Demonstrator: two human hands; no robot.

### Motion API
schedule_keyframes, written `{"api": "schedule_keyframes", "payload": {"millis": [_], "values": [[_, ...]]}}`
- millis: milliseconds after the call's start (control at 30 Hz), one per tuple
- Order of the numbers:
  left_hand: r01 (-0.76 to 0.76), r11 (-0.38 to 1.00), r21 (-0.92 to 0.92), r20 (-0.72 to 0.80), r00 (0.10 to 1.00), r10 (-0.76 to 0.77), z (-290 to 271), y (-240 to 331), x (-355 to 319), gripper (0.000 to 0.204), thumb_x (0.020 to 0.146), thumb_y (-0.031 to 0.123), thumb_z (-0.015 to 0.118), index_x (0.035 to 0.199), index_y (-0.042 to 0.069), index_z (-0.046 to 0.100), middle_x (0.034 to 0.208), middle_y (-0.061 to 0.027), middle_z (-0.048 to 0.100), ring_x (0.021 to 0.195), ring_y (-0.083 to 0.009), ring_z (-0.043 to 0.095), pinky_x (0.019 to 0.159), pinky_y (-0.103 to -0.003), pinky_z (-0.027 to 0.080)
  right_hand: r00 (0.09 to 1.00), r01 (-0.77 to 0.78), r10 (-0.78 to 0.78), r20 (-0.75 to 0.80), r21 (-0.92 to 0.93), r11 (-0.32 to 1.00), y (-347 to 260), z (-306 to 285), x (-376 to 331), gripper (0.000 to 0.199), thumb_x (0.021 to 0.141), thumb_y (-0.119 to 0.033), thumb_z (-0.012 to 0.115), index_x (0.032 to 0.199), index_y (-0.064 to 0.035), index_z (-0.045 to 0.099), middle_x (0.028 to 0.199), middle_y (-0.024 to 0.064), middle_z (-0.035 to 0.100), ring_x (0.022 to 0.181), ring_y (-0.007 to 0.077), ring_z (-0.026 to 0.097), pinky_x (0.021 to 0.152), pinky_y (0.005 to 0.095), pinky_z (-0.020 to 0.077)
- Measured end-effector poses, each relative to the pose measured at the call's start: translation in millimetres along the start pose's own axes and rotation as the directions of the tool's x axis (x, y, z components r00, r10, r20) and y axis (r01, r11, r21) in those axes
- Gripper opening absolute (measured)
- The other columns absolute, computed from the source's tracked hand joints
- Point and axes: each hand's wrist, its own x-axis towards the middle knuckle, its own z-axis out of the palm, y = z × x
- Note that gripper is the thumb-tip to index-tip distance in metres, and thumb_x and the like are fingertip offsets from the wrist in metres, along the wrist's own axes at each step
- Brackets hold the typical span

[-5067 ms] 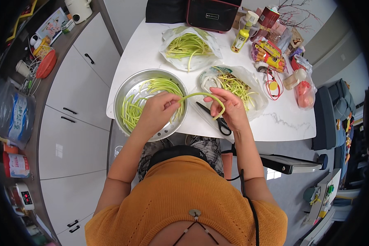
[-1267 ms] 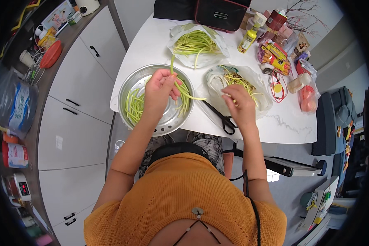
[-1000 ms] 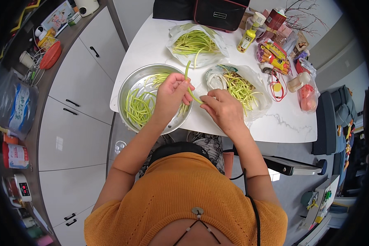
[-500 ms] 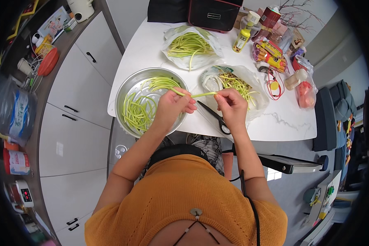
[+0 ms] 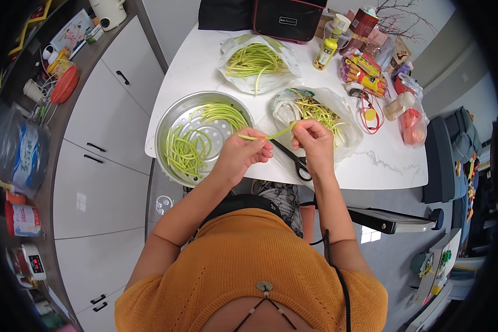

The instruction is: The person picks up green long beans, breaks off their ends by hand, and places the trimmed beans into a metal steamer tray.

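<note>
Shiny metal basin [image 5: 171,119], glossy white marble-look table [image 5: 382,171]

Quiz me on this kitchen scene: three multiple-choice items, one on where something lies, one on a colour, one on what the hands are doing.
1. Where do the scissors lie?
A. on the white table, below the hands
B. inside the metal pan
C. on the grey counter at left

2. What colour is the person's top?
A. blue
B. orange
C. white

3. How is the green stem held?
A. by the left hand alone
B. lying loose in the pan
C. between both hands

Answers: 1 A, the black-handled scissors rest on the table near its front edge. 2 B, the knit top is orange. 3 C, the left hand and right hand each pinch one end.
</note>
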Motion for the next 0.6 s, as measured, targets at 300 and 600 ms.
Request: {"api": "schedule_keyframes", "payload": {"millis": [300, 600], "values": [[0.086, 0.974, -0.212, 0.0, 0.996, -0.088, -5, 2, 4, 0.01, 0.09, 0.012, 0.059, 0.099, 0.008, 0.056, 0.085, -0.0047, 0.061, 0.07, -0.0102, 0.056, 0.059, -0.021, 0.045, 0.86, 0.498, -0.449, 0.243, -0.6, 0.627, -2, 5, -4, 0.01, 0.076, -0.004, 0.07, 0.085, -0.0015, 0.068, 0.076, 0.0074, 0.063, 0.062, 0.0169, 0.059, 0.055, 0.0259, 0.0463], [-0.042, 0.983, -0.179, -0.095, 0.995, 0.025, -20, 12, 3, 0.012, 0.09, 0.012, 0.059, 0.099, 0.006, 0.058, 0.085, -0.0034, 0.06, 0.07, -0.009, 0.054, 0.057, -0.021, 0.043, 0.926, 0.318, -0.334, 0.173, -0.834, 0.45, 2, -8, 0, 0.008, 0.074, -0.006, 0.07, 0.082, -0.006, 0.068, 0.08, 0.0097, 0.064, 0.068, 0.0263, 0.063, 0.061, 0.0334, 0.0495]]}}
